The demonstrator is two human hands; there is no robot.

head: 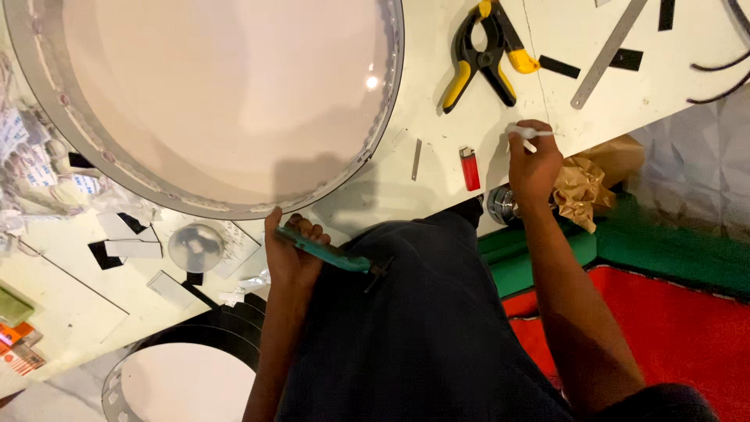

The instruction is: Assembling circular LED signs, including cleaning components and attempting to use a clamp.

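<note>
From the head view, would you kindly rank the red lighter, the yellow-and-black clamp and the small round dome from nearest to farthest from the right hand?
1. Red lighter, just left of the right hand.
2. Yellow-and-black clamp, above it on the table.
3. Small round dome, far left, beyond the left hand.

A workshop; spring clamp (pixel 480 55) (yellow-black), metal strips (pixel 608 53) on workbench (pixel 437 168)

The left hand (pixel 291 254) holds a long teal tool (pixel 332 254). The tool lies almost flat, with its dark tip pointing away from the hand, over the dark trousers. The right hand (pixel 533 168) pinches a small white piece (pixel 530 134) between its fingertips, just above the edge of the white table, near a red lighter.
</note>
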